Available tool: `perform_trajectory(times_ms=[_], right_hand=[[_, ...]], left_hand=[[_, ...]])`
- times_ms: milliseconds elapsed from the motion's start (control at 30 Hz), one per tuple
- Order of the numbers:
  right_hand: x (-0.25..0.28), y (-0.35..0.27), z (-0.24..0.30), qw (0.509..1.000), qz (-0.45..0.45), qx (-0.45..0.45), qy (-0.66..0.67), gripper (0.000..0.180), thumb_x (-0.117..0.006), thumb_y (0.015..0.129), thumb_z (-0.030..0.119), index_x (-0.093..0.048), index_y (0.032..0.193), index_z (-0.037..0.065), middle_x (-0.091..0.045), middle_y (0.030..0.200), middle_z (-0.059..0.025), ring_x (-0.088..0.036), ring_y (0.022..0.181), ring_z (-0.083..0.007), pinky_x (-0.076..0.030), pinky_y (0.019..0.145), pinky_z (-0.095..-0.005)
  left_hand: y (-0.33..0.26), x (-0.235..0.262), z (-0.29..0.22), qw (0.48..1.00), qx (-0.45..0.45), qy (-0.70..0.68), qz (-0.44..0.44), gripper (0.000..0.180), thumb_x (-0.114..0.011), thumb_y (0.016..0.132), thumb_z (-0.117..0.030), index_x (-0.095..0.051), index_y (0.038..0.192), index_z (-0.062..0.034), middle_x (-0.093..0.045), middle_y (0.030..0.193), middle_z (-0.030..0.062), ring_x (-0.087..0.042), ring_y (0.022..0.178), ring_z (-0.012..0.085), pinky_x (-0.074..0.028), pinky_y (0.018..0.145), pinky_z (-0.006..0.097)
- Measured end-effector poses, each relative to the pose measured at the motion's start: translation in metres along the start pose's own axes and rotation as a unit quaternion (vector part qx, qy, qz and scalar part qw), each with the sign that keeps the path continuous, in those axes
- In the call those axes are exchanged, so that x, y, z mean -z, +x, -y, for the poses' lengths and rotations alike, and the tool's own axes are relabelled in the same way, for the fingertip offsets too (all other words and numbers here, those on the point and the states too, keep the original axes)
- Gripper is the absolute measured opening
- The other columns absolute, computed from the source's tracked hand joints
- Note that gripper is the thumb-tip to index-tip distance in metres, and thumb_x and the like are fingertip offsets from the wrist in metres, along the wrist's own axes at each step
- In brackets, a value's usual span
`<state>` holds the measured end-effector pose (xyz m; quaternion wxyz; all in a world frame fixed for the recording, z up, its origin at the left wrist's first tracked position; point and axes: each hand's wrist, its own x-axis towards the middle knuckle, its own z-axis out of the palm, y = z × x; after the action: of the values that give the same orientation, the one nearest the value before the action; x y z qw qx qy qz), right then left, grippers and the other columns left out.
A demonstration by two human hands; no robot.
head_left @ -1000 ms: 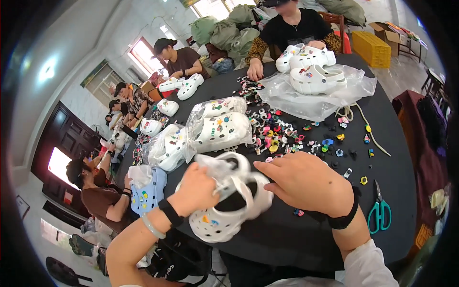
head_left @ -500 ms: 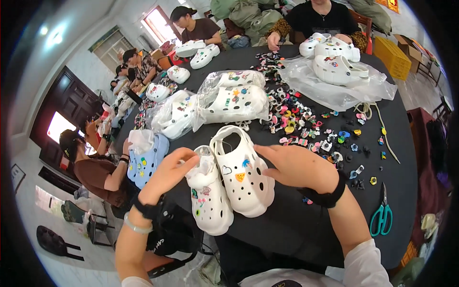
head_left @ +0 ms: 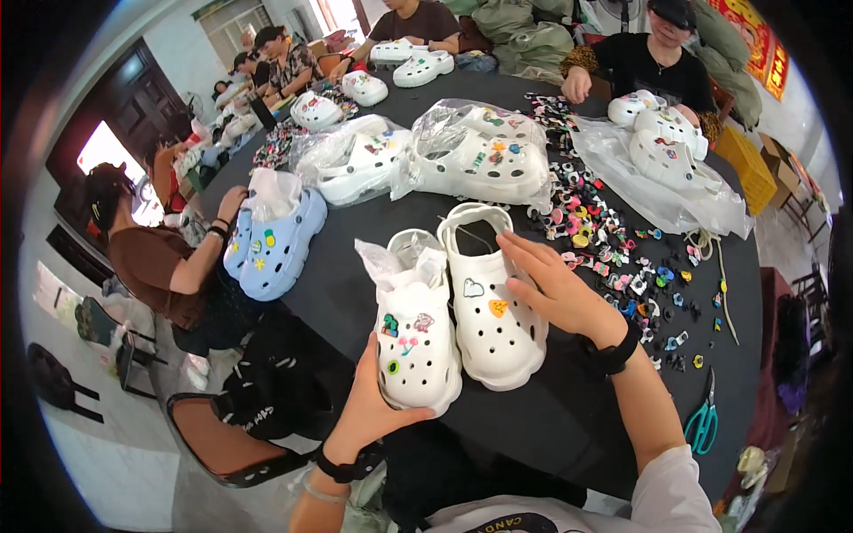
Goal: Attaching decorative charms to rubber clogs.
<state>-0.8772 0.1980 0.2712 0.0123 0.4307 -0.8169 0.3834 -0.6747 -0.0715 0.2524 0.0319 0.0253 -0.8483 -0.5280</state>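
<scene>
Hands at the near edge: two, left hand [head_left: 369,400] and right hand [head_left: 555,289]. White clogs between them: two; four charms [head_left: 394,366] on the left clog [head_left: 418,384], two visible on the right clog [head_left: 502,348]. Light-blue clogs [head_left: 289,259]: two. Clear bags [head_left: 355,169] of white clogs: two; contents hard to tally from where I stand. Unbagged clogs [head_left: 317,113] past these: two, plus two before the far person in brown [head_left: 413,25]. Clogs on the plastic sheet [head_left: 613,178]: three. Scissors [head_left: 708,407]: one pair. Yellow crate [head_left: 746,171]: one. Loose charms [head_left: 582,227]: too many to count.
</scene>
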Motion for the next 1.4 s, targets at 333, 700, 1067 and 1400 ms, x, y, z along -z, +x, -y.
perform_trajectory(times_ms=[333, 700, 1067, 1400], right_hand=[[0.034, 0.002, 0.029, 0.997, 0.057, -0.029, -0.036, 0.034, -0.071, 0.086, 0.032, -0.061, 0.098, 0.003, -0.057, 0.097, -0.0082, -0.052, 0.093, -0.0275, -0.045, 0.078, -0.0367], [0.055, -0.017, 0.045, 0.991, 0.073, -0.021, -0.11, 0.052, -0.071, 0.086, 0.024, -0.051, 0.131, 0.008, -0.054, 0.131, -0.016, -0.061, 0.103, -0.0326, -0.05, 0.088, -0.0401], [0.071, -0.03, 0.094, 0.989, 0.094, -0.019, -0.111, 0.051, -0.071, 0.086, 0.02, -0.052, 0.131, 0.007, -0.056, 0.128, -0.0156, -0.062, 0.102, -0.0362, -0.051, 0.085, -0.0415], [0.1, -0.043, 0.108, 0.992, 0.04, 0.008, -0.118, 0.053, -0.075, 0.079, 0.015, -0.058, 0.128, 0.006, -0.06, 0.127, -0.0161, -0.061, 0.11, -0.0357, -0.049, 0.091, -0.0419]], left_hand=[[-0.039, -0.028, -0.021, 0.983, -0.043, 0.161, -0.073, 0.122, -0.094, 0.051, -0.044, -0.031, 0.141, 0.0098, -0.05, 0.129, 0.0255, -0.052, 0.119, 0.0386, -0.044, 0.099, 0.046], [0.006, 0.013, -0.05, 0.942, -0.245, 0.225, -0.052, 0.05, -0.078, 0.071, -0.011, -0.064, 0.119, -0.0058, -0.059, 0.128, 0.0133, -0.056, 0.115, 0.0314, -0.044, 0.098, 0.042], [0.072, 0.006, -0.043, 0.946, -0.24, 0.219, 0.0, 0.054, -0.063, 0.085, -0.001, -0.055, 0.138, -0.0083, -0.054, 0.111, 0.0108, -0.049, 0.105, 0.0263, -0.04, 0.095, 0.034], [0.012, 0.003, -0.088, 0.892, -0.301, -0.284, -0.18, 0.034, -0.07, 0.077, -0.008, -0.064, 0.111, -0.0081, -0.049, 0.117, 0.0178, -0.048, 0.111, 0.0304, -0.043, 0.089, 0.041]])
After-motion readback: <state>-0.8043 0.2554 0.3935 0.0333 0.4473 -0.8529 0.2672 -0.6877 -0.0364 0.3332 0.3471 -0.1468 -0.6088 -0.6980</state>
